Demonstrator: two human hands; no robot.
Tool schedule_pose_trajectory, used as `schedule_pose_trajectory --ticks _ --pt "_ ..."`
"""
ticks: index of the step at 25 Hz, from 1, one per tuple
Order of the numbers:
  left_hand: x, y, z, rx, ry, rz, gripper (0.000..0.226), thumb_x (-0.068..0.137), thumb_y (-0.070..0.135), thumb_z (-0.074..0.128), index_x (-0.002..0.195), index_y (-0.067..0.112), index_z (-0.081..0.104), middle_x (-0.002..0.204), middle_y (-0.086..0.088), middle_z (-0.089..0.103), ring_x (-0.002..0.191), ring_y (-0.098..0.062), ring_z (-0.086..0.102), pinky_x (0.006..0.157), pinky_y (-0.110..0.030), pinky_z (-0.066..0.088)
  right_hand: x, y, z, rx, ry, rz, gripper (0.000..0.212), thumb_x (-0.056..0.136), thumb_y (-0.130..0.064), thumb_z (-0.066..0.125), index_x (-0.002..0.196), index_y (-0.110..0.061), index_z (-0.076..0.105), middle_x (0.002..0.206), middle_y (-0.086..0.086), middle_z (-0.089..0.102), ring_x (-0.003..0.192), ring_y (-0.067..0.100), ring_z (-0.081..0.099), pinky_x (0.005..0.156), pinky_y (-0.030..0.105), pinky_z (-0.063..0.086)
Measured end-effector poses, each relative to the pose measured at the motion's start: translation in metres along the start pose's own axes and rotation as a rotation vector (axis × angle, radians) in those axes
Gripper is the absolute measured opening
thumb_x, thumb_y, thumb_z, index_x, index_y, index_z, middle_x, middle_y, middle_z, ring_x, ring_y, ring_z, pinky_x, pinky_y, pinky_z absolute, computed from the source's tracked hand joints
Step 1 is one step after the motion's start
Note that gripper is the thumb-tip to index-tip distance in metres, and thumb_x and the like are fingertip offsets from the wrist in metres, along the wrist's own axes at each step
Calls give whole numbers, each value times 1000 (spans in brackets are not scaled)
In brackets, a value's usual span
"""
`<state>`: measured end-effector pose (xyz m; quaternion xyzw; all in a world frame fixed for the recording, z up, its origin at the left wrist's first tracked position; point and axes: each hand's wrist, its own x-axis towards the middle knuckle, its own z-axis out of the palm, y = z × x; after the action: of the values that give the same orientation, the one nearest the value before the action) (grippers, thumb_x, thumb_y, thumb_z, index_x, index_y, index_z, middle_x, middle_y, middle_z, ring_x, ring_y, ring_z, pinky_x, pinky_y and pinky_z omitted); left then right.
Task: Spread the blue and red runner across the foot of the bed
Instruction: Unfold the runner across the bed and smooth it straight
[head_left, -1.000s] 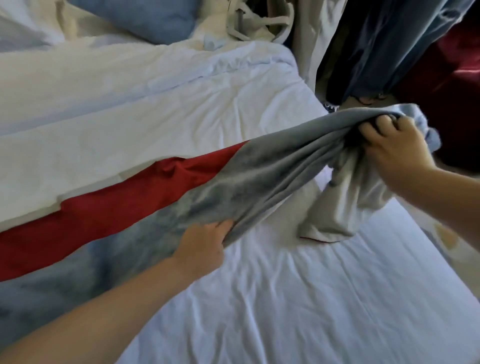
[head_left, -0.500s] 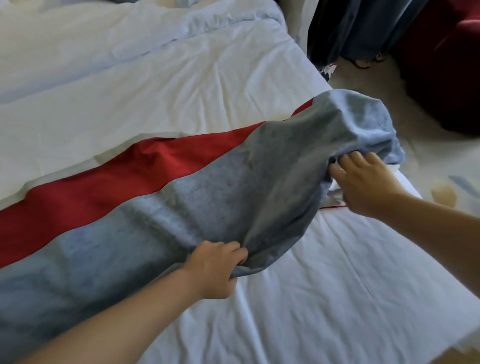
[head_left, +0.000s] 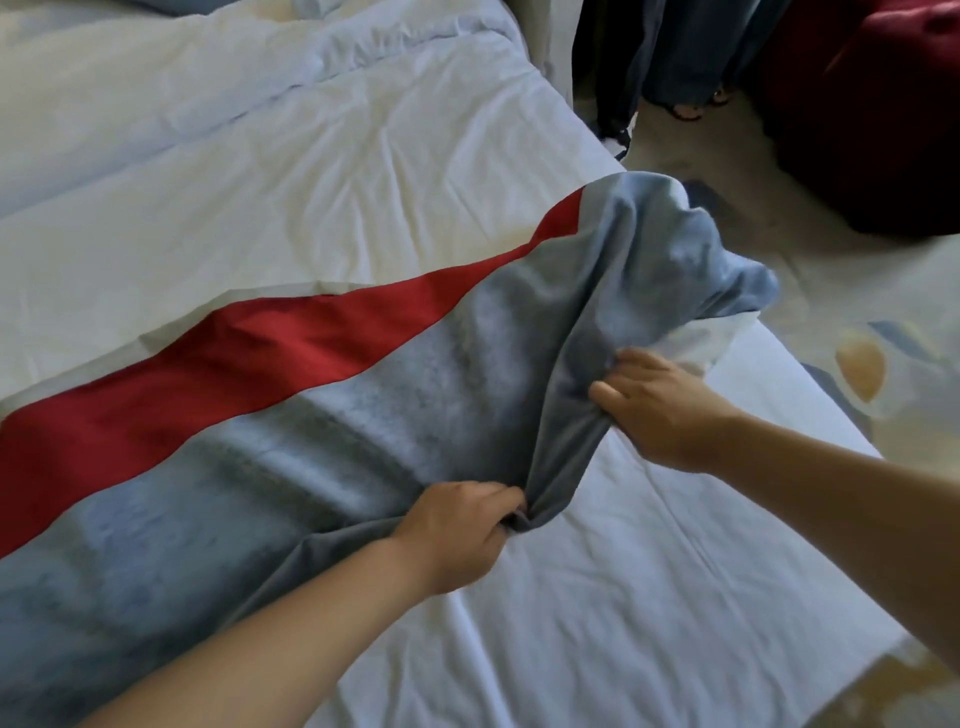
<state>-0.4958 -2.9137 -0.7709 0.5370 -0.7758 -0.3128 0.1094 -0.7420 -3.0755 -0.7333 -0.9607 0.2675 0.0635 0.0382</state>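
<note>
The right hand (head_left: 662, 410) has lowered the runner (head_left: 405, 400) (its bunched end).

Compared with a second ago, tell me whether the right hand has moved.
Yes. The right hand, gripping the runner, came inward from beyond the right edge of the bed to above it.

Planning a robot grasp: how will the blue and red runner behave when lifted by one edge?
Probably floppy: the runner bunches into deep folds where the left hand and right hand grip it. Its end beyond the right hand is crumpled, so it likely won't hold shape. The fuzzy-looking blue face may cling to the sheet rather than slide.
</note>
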Motion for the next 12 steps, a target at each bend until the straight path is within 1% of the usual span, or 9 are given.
schedule_pose_trajectory --ticks 1,2,3,5,6,7,9,10,12 --pt "-5 0 1 -10 -34 30 21 83 24 40 91 23 59 85 5 66 74 -18 61 59 -27 41 -11 -3 1 24 -70 8 14 90 -24 52 103 -18 53 80 7 66 80 33 65 81 39 51" --pt "-9 1 3 -2 -69 63 24 82 25 39 93 23 60 88 4 67 76 -19 62 61 -27 41 -22 -7 3 29 -156 9 16 93 -33 43 102 -20 48 74 6 66 73 34 65 69 37 51" --pt "-12 4 6 25 -114 95 27 81 27 37 94 23 60 90 3 68 78 -21 63 62 -29 43 -32 -10 3 29 -261 0 28 96 -44 30 104 -23 46 75 5 67 71 34 65 64 36 50" --pt "-15 8 12 73 -205 125 31 80 30 37 100 23 60 97 2 67 85 -24 63 67 -33 45 -45 -13 5 43 -438 1 52 94 -61 9 107 -29 48 82 4 69 75 31 66 67 34 47" --pt "-14 11 14 82 -241 115 31 81 32 38 103 24 60 100 4 65 88 -23 62 69 -33 46 -48 -13 7 75 -461 26 57 92 -66 6 106 -31 48 83 2 69 75 29 65 68 34 46" --pt "-13 12 13 86 -270 90 30 82 34 41 104 25 59 103 5 63 91 -21 62 71 -33 46 -48 -14 9 112 -443 69 56 92 -67 7 104 -32 48 81 1 68 73 27 63 68 33 45" --pt "-13 15 10 100 -306 45 25 85 42 47 102 27 58 104 7 60 95 -19 60 73 -32 45 -43 -20 11 152 -342 160 46 95 -64 15 99 -32 47 79 -3 66 68 23 61 65 33 47" --pt "-13 16 7 107 -323 25 26 87 48 48 99 27 58 104 7 59 96 -18 60 73 -32 44 -38 -26 12 157 -269 185 40 98 -60 20 98 -31 47 81 -5 64 68 21 60 65 34 49" --pt "-14 18 -3 128 -329 -30 38 90 62 42 99 30 59 105 8 59 97 -15 59 75 -32 42 -21 -39 11 151 -161 188 31 100 -50 29 101 -28 51 89 -8 60 70 18 59 63 37 52"
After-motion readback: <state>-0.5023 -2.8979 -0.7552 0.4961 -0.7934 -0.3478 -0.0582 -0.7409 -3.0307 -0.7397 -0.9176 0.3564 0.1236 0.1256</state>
